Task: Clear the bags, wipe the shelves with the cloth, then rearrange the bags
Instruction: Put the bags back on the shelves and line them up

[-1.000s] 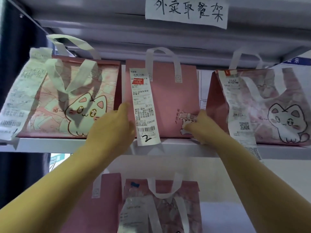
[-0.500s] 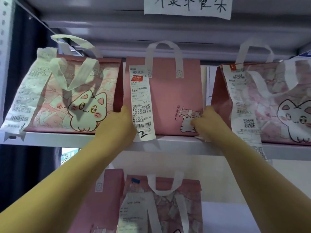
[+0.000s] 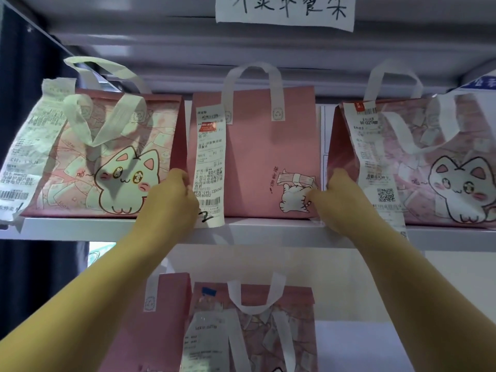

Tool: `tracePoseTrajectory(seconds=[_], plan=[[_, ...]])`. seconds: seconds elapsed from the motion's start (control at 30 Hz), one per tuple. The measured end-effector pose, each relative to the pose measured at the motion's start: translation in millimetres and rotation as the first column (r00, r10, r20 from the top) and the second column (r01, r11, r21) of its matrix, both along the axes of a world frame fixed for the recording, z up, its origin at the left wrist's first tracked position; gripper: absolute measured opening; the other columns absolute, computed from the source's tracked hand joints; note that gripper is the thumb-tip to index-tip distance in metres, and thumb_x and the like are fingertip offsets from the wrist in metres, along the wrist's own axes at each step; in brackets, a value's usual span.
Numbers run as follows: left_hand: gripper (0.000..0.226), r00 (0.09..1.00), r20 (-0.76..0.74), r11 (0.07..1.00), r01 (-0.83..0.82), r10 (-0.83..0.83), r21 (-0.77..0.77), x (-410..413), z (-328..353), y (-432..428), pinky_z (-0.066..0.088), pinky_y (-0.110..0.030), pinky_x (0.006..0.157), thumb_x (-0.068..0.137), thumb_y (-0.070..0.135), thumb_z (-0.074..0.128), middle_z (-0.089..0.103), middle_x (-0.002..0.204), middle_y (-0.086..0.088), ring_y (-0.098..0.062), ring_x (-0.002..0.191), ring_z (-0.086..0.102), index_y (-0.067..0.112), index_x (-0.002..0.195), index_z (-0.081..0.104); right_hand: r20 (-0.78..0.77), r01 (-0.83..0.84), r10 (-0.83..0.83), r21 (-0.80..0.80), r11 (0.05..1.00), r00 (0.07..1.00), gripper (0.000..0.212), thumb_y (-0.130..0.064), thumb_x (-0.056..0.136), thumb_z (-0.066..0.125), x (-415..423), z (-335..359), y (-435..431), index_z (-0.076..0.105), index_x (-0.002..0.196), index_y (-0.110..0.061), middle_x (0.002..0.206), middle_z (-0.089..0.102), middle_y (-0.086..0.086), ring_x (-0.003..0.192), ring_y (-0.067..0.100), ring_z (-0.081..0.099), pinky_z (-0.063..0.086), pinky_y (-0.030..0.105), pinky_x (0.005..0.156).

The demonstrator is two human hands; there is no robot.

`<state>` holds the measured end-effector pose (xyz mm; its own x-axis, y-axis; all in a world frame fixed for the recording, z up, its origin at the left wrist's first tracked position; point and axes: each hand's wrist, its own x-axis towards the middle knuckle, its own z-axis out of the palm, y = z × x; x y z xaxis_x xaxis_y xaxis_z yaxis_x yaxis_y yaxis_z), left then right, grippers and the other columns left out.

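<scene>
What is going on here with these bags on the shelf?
A person reaches up to the middle pink bag on the upper shelf. The left hand grips its lower left edge, beside the long receipt; the right hand grips its lower right corner. The bag stands on the shelf, between the left cat bag and the right cat bag. The lower bags stand on the level beneath. No cloth is in view.

Three bags stood in a row on your upper shelf [image 3: 255, 232]: the middle bag [image 3: 268, 157] at 12 o'clock, the left bag [image 3: 94, 157] at 10, the right bag [image 3: 429, 162] at 2. Your left hand [image 3: 171, 200] and right hand [image 3: 341, 200] gripped the middle bag's two sides. The lower bags [image 3: 255, 331] stood at 6 o'clock.
</scene>
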<state>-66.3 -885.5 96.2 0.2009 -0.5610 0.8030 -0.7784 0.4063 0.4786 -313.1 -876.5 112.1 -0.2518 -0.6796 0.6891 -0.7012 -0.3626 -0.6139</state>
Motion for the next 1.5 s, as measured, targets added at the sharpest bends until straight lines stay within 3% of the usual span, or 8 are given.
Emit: tracePoseTrajectory(seconds=[0.13,0.3,0.43,0.8,0.97,1.17,1.33,1.5], plan=[[0.024,1.0,0.016,1.0,-0.003,0.003,-0.012,-2,1,-3,0.035,-0.034,0.066,0.098,0.02,0.037,0.062,0.103,-0.016,-0.03,0.082,0.049,0.008,0.112,0.051,-0.036,0.036,-0.035,0.022,0.999,0.999,0.014,-0.014,0.092,0.05,5,7,-10,0.038,0.095,-0.007,0.075,0.044,0.001,0.065,0.017,0.046,0.03,0.024,0.048],[0.024,0.999,0.05,1.0,-0.005,0.006,-0.023,-4,-1,-5,0.04,-0.036,0.067,0.097,0.02,0.037,0.064,0.103,-0.016,-0.033,0.086,0.053,0.01,0.113,0.051,-0.051,0.091,-0.09,0.027,0.995,0.995,0.011,-0.016,0.094,0.048,6,10,-23,0.045,0.1,-0.007,0.089,0.056,0.012,0.065,0.024,0.054,0.032,0.023,0.043],[0.024,0.997,0.072,0.999,-0.006,0.009,-0.042,-4,-2,-4,0.04,-0.035,0.068,0.097,0.02,0.038,0.065,0.103,-0.016,-0.034,0.088,0.055,0.01,0.114,0.051,-0.036,0.168,-0.17,-0.05,0.984,0.985,0.014,-0.005,0.091,0.047,4,8,-26,0.05,0.104,-0.004,0.097,0.06,0.014,0.075,0.025,0.052,0.036,0.029,0.058],[0.04,0.997,0.073,0.985,0.028,-0.015,-0.172,-3,1,4,0.038,-0.031,0.07,0.092,0.029,0.051,0.063,0.104,-0.011,-0.027,0.093,0.057,0.01,0.127,0.048,-0.093,0.186,-0.196,-0.106,0.977,0.976,0.002,-0.008,0.092,0.05,-8,8,-1,0.048,0.092,-0.009,0.076,0.05,0.001,0.061,0.009,0.041,0.024,0.024,0.047],[0.042,0.996,0.08,0.981,0.053,-0.039,-0.186,-3,0,13,0.048,-0.037,0.076,0.091,0.029,0.053,0.065,0.109,-0.009,-0.028,0.095,0.06,0.012,0.129,0.045,-0.074,0.116,-0.126,-0.118,0.986,0.989,0.014,-0.018,0.093,0.055,-12,7,8,0.048,0.083,-0.011,0.07,0.05,-0.001,0.06,0.011,0.044,0.026,0.024,0.05],[0.032,0.995,0.081,0.982,0.066,-0.053,-0.175,0,-2,18,0.049,-0.035,0.07,0.09,0.029,0.054,0.065,0.096,-0.002,-0.022,0.082,0.06,0.016,0.119,0.049,-0.059,0.096,-0.103,-0.108,0.99,0.993,0.025,-0.027,0.093,0.056,-12,4,12,0.058,0.111,-0.009,0.097,0.062,0.002,0.087,0.019,0.053,0.036,0.028,0.074],[0.039,0.996,0.071,0.986,0.064,-0.053,-0.156,5,-3,26,0.053,-0.04,0.077,0.089,0.032,0.056,0.065,0.102,0.0,-0.022,0.088,0.063,0.015,0.124,0.049,0.005,0.094,-0.095,-0.227,0.969,0.995,0.041,-0.037,0.086,0.065,-15,0,25,0.056,0.118,-0.013,0.1,0.061,-0.004,0.086,0.012,0.054,0.036,0.019,0.064],[0.036,0.996,0.041,0.97,0.09,-0.083,-0.228,10,-15,46,0.049,-0.035,0.078,0.087,0.035,0.059,0.059,0.107,0.002,-0.018,0.093,0.058,0.018,0.118,0.053,0.038,0.073,-0.062,-0.438,0.896,0.997,0.024,-0.033,0.084,0.067,-4,-17,57,0.058,0.101,-0.018,0.089,0.062,-0.008,0.083,0.012,0.061,0.043,0.017,0.068]])
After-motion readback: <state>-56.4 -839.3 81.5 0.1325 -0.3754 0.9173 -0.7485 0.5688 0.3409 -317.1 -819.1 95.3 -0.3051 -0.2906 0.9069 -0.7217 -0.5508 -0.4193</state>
